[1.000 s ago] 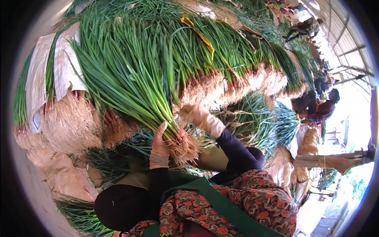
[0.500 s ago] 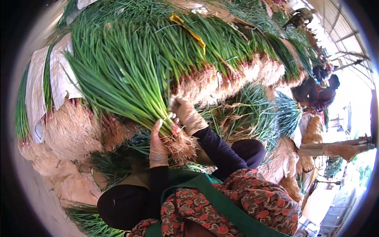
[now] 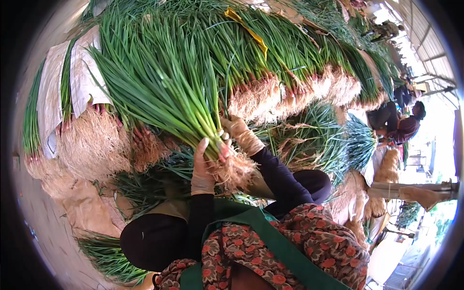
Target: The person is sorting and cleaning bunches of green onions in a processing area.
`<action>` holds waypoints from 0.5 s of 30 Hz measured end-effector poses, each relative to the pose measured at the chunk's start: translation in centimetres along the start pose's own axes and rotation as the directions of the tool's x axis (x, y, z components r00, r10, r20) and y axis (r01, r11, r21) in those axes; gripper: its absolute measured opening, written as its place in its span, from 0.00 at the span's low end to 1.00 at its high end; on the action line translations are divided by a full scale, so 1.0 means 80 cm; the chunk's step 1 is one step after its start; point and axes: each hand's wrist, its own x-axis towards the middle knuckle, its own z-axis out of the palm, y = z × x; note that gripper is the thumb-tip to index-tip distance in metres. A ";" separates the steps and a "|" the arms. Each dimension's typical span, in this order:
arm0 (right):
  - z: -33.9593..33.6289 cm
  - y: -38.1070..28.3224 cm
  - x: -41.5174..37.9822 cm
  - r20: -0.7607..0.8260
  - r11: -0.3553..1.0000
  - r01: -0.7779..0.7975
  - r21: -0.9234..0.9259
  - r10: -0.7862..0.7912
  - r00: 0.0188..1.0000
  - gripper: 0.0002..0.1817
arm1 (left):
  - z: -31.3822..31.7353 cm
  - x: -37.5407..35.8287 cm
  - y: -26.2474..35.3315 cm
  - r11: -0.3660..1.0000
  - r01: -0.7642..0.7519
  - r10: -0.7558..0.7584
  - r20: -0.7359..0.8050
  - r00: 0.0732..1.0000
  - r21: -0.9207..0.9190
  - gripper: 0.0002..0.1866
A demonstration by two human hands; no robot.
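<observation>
A thick bunch of green onions (image 3: pixel 186 108) fans out up and to the left from my hands, its pink-white stems and tangled roots (image 3: pixel 234 169) toward my lap. My gloved left hand (image 3: pixel 202 169) is wrapped round the lower stems, thumb along the near side. On the other side of the same stems, my gloved right hand (image 3: pixel 242 135) is closed with bent fingers against the bunch. A thin leaf rises beside that hand; whether it is pinched there I cannot make out. Part of each hand's fingers is hidden by stems.
Rows of green onions (image 3: pixel 261 96) lie beyond my hands, a yellow strip (image 3: pixel 247 31) across them. Loose leaves (image 3: pixel 309 140) are heaped to the right. Sacking (image 3: pixel 87 72) covers bunches at left. A person (image 3: pixel 403 123) sits at far right near a wooden post (image 3: pixel 411 190).
The whole view has shifted, so most things appear a little farther right. Both hands stay at the stems of the bunch, and a thin leaf now stands out beside my right hand.
</observation>
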 end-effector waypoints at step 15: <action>-0.086 -0.058 0.055 -0.127 0.665 -0.237 -0.708 0.210 0.969 0.17 | 0.011 0.001 0.000 1.000 -0.025 0.025 -0.064 0.998 0.005 0.37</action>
